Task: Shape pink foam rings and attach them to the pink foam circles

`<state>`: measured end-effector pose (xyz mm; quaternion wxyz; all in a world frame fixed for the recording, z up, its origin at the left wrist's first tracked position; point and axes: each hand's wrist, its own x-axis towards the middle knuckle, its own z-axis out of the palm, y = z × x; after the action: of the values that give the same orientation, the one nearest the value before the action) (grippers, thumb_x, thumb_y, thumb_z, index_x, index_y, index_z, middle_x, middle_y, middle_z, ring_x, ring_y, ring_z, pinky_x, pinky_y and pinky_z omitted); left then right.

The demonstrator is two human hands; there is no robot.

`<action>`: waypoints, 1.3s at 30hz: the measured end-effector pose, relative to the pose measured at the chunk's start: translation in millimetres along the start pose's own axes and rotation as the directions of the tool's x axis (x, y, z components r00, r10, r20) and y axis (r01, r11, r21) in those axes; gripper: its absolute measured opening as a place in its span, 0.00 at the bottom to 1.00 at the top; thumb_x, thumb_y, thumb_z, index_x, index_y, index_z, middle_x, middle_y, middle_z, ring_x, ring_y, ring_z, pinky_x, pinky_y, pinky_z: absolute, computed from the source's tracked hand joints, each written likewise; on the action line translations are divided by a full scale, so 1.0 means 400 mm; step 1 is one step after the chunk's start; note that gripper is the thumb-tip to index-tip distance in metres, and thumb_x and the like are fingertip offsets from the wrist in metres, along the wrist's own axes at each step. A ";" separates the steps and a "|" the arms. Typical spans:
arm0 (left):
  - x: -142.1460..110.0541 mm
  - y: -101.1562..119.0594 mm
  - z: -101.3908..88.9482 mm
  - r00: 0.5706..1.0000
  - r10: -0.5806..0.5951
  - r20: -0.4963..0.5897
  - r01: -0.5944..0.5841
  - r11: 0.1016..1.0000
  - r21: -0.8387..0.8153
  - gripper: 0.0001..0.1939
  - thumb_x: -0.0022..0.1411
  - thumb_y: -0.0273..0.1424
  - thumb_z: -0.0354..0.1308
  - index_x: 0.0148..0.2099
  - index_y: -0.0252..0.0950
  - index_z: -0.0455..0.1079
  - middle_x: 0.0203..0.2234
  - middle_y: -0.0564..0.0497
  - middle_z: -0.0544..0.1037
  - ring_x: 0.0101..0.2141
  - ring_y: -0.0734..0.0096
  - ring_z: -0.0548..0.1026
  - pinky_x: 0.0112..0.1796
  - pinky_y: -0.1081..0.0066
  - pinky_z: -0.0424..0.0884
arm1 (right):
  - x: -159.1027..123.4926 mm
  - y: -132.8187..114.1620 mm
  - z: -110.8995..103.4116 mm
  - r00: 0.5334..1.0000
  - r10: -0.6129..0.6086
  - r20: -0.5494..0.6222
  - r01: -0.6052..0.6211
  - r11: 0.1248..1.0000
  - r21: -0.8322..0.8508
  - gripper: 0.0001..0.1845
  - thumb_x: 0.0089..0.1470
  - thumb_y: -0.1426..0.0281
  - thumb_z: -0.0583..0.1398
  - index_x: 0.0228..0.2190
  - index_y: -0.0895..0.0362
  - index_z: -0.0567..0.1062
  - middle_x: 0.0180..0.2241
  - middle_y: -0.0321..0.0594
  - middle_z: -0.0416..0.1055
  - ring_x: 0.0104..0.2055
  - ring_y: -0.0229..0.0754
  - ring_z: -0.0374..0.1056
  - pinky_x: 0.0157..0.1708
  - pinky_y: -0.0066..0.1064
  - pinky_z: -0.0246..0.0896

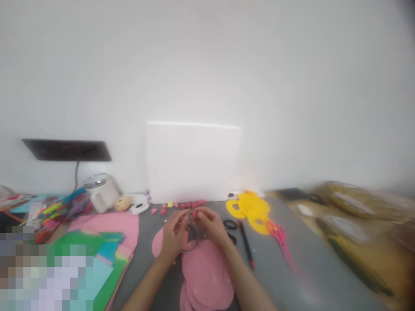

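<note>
My left hand point(174, 233) is closed in a pinch close to my right, above the grey work surface point(269, 280). What its fingertips hold is too small and blurred to make out. My right hand point(210, 223) pinches a small red piece point(194, 214) between thumb and fingers. Just beneath both hands lies a thin grey ring point(190, 249), partly hidden. Rounded pink paper cutouts point(207, 274) are stacked between my forearms, and another pink cutout point(158, 242) shows beside my left hand. Behind the fingers runs a row of small red pieces point(194, 204).
Right of my hands are black-handled scissors point(230, 224), a black pen point(247, 246), yellow cutouts point(254, 207) and pink scissors point(282, 242). Coloured sheets point(103, 276) spread at the left, near a white lidded container point(103, 194). A white board point(194, 162) stands against the wall.
</note>
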<state>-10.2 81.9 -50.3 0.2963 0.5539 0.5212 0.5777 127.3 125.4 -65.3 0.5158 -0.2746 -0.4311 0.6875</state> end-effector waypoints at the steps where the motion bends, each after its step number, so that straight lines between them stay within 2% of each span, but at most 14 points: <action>1: 0.000 -0.007 0.000 0.999 0.046 -0.010 -0.046 0.999 0.028 0.13 0.59 0.39 0.53 0.41 0.37 0.72 0.32 0.48 0.77 0.24 0.72 0.73 0.24 0.73 0.69 | 0.001 0.001 0.001 1.000 0.007 0.014 -0.007 1.000 0.012 0.14 0.42 0.60 0.67 0.32 0.54 0.77 0.28 0.36 0.74 0.30 0.38 0.70 0.37 0.33 0.67; 5: -0.002 -0.031 0.003 0.983 0.183 -0.029 -0.178 0.976 0.126 0.11 0.60 0.36 0.53 0.41 0.37 0.72 0.35 0.46 0.77 0.32 0.68 0.75 0.30 0.72 0.72 | -0.001 0.004 0.006 1.000 0.013 0.016 -0.013 1.000 -0.003 0.15 0.42 0.63 0.67 0.35 0.53 0.77 0.29 0.36 0.75 0.29 0.38 0.71 0.36 0.33 0.68; 10: -0.003 -0.047 -0.001 0.952 0.306 -0.021 -0.296 0.934 0.202 0.11 0.58 0.34 0.56 0.42 0.39 0.74 0.34 0.48 0.76 0.28 0.71 0.74 0.27 0.73 0.71 | -0.009 -0.002 0.014 1.000 0.013 -0.002 -0.013 0.995 -0.100 0.11 0.44 0.63 0.66 0.32 0.55 0.78 0.30 0.37 0.76 0.32 0.39 0.71 0.37 0.33 0.68; 17: -0.005 -0.053 -0.001 0.946 0.324 -0.002 -0.315 0.921 0.229 0.10 0.58 0.31 0.58 0.43 0.38 0.72 0.34 0.49 0.75 0.28 0.73 0.73 0.28 0.75 0.70 | -0.013 -0.004 0.015 1.000 0.016 0.003 -0.015 0.988 -0.156 0.11 0.44 0.64 0.66 0.31 0.55 0.78 0.30 0.37 0.76 0.33 0.40 0.71 0.37 0.32 0.66; 22: -0.008 -0.055 0.002 0.934 0.358 0.016 -0.347 0.892 0.290 0.07 0.59 0.31 0.56 0.40 0.37 0.72 0.32 0.51 0.74 0.25 0.76 0.72 0.25 0.76 0.70 | -0.013 0.001 0.013 0.999 0.043 -0.021 -0.046 0.988 -0.147 0.11 0.43 0.65 0.66 0.31 0.55 0.77 0.29 0.36 0.75 0.32 0.39 0.71 0.36 0.31 0.66; 25: -0.011 -0.060 0.003 0.909 0.416 0.002 -0.396 0.864 0.309 0.06 0.60 0.30 0.56 0.40 0.36 0.72 0.32 0.51 0.73 0.24 0.77 0.71 0.24 0.77 0.70 | -0.015 -0.003 0.016 0.998 0.056 -0.014 -0.058 0.984 -0.166 0.11 0.42 0.64 0.67 0.31 0.56 0.76 0.29 0.36 0.75 0.32 0.39 0.71 0.37 0.32 0.66; 31: -0.021 -0.077 0.006 0.858 0.514 0.024 -0.486 0.794 0.364 0.07 0.61 0.28 0.53 0.41 0.36 0.70 0.33 0.48 0.74 0.29 0.74 0.74 0.26 0.77 0.72 | -0.022 -0.013 0.020 0.997 0.083 0.001 -0.081 0.974 -0.212 0.12 0.41 0.64 0.67 0.29 0.56 0.75 0.27 0.35 0.75 0.31 0.39 0.71 0.35 0.32 0.67; 35: -0.029 -0.072 0.010 0.860 0.507 0.054 -0.479 0.769 0.424 0.08 0.63 0.28 0.51 0.43 0.36 0.69 0.36 0.47 0.74 0.32 0.73 0.75 0.28 0.75 0.73 | -0.025 -0.018 0.027 0.996 0.087 0.006 -0.084 0.970 -0.227 0.12 0.41 0.63 0.67 0.28 0.56 0.75 0.26 0.35 0.74 0.30 0.38 0.70 0.34 0.32 0.67; 39: -0.063 -0.029 0.004 0.884 0.461 0.075 -0.423 0.721 0.548 0.12 0.64 0.29 0.49 0.48 0.36 0.68 0.40 0.44 0.73 0.36 0.70 0.75 0.34 0.72 0.73 | -0.025 -0.021 0.025 0.995 0.098 -0.009 -0.097 0.964 -0.246 0.12 0.41 0.63 0.66 0.28 0.57 0.75 0.26 0.36 0.75 0.30 0.40 0.71 0.34 0.32 0.66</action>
<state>-5.9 62.2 -69.7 -0.0393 0.7038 0.5270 0.4748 126.1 113.7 -53.7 0.4427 -0.3561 -0.5000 0.6536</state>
